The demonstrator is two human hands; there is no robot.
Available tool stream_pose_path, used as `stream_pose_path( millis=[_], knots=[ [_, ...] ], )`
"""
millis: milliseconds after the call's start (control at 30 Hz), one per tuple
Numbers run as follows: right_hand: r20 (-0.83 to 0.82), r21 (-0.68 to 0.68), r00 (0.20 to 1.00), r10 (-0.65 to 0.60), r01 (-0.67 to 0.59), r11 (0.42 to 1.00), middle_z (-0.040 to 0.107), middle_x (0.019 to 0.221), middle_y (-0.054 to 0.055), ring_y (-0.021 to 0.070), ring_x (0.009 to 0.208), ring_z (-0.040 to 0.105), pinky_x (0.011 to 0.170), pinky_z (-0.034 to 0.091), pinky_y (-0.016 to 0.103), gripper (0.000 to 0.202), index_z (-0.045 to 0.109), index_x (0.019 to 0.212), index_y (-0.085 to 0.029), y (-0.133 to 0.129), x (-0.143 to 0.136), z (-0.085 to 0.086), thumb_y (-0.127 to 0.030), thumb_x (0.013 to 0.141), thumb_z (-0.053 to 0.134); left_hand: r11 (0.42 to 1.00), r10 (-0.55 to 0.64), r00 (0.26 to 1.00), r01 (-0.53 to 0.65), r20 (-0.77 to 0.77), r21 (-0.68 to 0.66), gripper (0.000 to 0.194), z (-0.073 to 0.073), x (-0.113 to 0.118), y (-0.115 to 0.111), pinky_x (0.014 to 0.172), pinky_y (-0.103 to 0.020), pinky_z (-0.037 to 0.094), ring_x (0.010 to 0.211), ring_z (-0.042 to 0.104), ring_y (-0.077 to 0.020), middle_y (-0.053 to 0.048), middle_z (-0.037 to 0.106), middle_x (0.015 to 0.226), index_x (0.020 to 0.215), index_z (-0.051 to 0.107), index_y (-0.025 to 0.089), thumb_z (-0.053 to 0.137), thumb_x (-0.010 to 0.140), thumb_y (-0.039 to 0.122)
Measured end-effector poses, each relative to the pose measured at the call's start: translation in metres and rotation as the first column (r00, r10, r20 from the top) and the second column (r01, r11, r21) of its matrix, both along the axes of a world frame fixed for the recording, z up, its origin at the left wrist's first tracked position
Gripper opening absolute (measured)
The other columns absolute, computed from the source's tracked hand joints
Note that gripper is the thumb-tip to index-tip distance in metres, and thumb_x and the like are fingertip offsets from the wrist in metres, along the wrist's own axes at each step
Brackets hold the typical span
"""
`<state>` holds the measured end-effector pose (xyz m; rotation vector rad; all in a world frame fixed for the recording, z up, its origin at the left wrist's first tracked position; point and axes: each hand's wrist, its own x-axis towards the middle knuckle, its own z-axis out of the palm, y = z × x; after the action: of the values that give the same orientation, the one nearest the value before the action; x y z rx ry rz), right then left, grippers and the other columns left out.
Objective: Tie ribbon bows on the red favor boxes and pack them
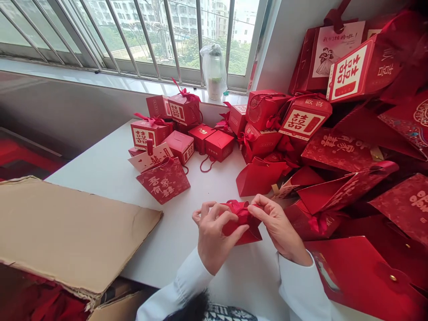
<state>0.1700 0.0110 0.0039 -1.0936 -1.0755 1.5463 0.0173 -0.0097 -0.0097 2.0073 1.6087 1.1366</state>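
A small red gift box [249, 237] sits on the white table in front of me, with a red ribbon [240, 209] across its top. My left hand [216, 234] is closed about the box's left side, fingers curled near the ribbon's middle and thumb along the front. Partly hidden behind those fingers is the box's left end. On the right side, my right hand [279, 225] pinches the ribbon between thumb and fingertips. Just beyond, a plain red box [257, 178] lies close to my right hand.
Red gift boxes [219, 146] stand at the table's far side, and a large heap of red boxes and bags [344, 149] fills the right. An open cardboard carton [73, 227] with red material inside overlaps the left edge. A bagged jar [214, 73] stands on the windowsill.
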Motion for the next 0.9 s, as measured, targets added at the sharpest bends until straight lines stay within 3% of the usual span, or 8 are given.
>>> stream_pose_path(
  millis=[133, 233, 400, 567, 733, 800, 900],
  knots=[
    [-0.001, -0.006, 1.0, -0.009, 0.009, 1.0, 0.046, 0.064, -0.005, 0.0104, 0.06, 0.038, 0.06, 0.031, 0.023, 0.033, 0.048, 0.067, -0.02, -0.001, 0.001, 0.0, -0.043, 0.076, 0.069, 0.968, -0.089, 0.967, 0.141, 0.24, -0.208, 0.004, 0.01, -0.005, 0.001, 0.082, -0.039, 0.041, 0.092, 0.053, -0.0226, -0.002, 0.064, 0.082, 0.071, 0.067, 0.022, 0.071, 0.073, 0.021],
    [0.008, -0.011, 1.0, -0.006, 0.006, 1.0, 0.046, 0.062, -0.005, 0.01, 0.058, 0.038, 0.058, 0.03, 0.023, 0.034, 0.048, 0.066, -0.02, -0.003, 0.002, 0.0, -0.044, 0.075, 0.069, 0.917, -0.169, 0.936, 0.264, 0.308, -0.298, 0.008, 0.026, -0.019, 0.002, 0.083, -0.035, 0.043, 0.092, 0.053, -0.0209, -0.002, 0.063, 0.083, 0.069, 0.064, 0.02, 0.068, 0.075, 0.023],
    [0.02, -0.038, 0.998, 0.06, -0.059, 0.998, 0.055, 0.063, -0.003, 0.0106, 0.058, 0.045, 0.057, 0.033, 0.023, 0.031, 0.049, 0.068, -0.02, -0.004, 0.001, 0.003, -0.042, 0.077, 0.069, 0.747, -0.373, 0.857, 0.504, 0.355, -0.433, 0.02, 0.043, -0.045, 0.008, 0.072, -0.028, 0.043, 0.076, 0.051, -0.0151, 0.0, 0.059, 0.076, 0.074, 0.056, 0.018, 0.055, 0.086, 0.035],
    [0.023, -0.035, 0.997, 0.078, -0.077, 0.996, 0.062, 0.068, -0.001, 0.0128, 0.064, 0.053, 0.061, 0.037, 0.024, 0.029, 0.051, 0.069, -0.02, -0.004, 0.0, 0.003, -0.043, 0.078, 0.067, 0.723, -0.407, 0.826, 0.552, 0.39, -0.415, 0.024, 0.043, -0.053, 0.012, 0.069, -0.025, 0.041, 0.073, 0.049, -0.0131, -0.001, 0.057, 0.078, 0.074, 0.052, 0.017, 0.051, 0.089, 0.036],
    [0.034, -0.003, 0.999, -0.003, 0.003, 1.0, 0.051, 0.062, -0.004, 0.0107, 0.059, 0.043, 0.058, 0.033, 0.024, 0.031, 0.049, 0.067, -0.02, -0.003, 0.004, 0.0, -0.043, 0.077, 0.067, 0.545, -0.404, 0.822, 0.568, 0.4, -0.617, 0.026, 0.052, -0.072, 0.011, 0.045, -0.019, 0.028, 0.048, 0.039, -0.0074, 0.006, 0.046, 0.054, 0.076, 0.052, 0.017, 0.053, 0.087, 0.04],
    [0.054, -0.005, 0.998, -0.032, 0.032, 0.999, 0.049, 0.062, -0.004, 0.0107, 0.058, 0.04, 0.057, 0.031, 0.024, 0.032, 0.048, 0.066, -0.02, -0.003, 0.006, 0.0, -0.044, 0.077, 0.068, 0.559, -0.445, 0.844, 0.524, 0.3, -0.643, 0.026, 0.055, -0.085, 0.012, 0.044, -0.019, 0.027, 0.047, 0.037, -0.0072, 0.006, 0.044, 0.053, 0.075, 0.056, 0.017, 0.055, 0.086, 0.04],
    [0.071, -0.023, 0.997, -0.031, 0.033, 0.999, 0.048, 0.062, -0.004, 0.0112, 0.057, 0.039, 0.055, 0.031, 0.024, 0.034, 0.047, 0.066, -0.021, -0.003, 0.006, 0.002, -0.046, 0.075, 0.068, 0.715, -0.462, 0.871, 0.478, 0.169, -0.511, 0.026, 0.057, -0.094, 0.012, 0.057, -0.021, 0.038, 0.06, 0.047, -0.0102, 0.002, 0.054, 0.066, 0.074, 0.058, 0.018, 0.053, 0.088, 0.04]
  ],
)
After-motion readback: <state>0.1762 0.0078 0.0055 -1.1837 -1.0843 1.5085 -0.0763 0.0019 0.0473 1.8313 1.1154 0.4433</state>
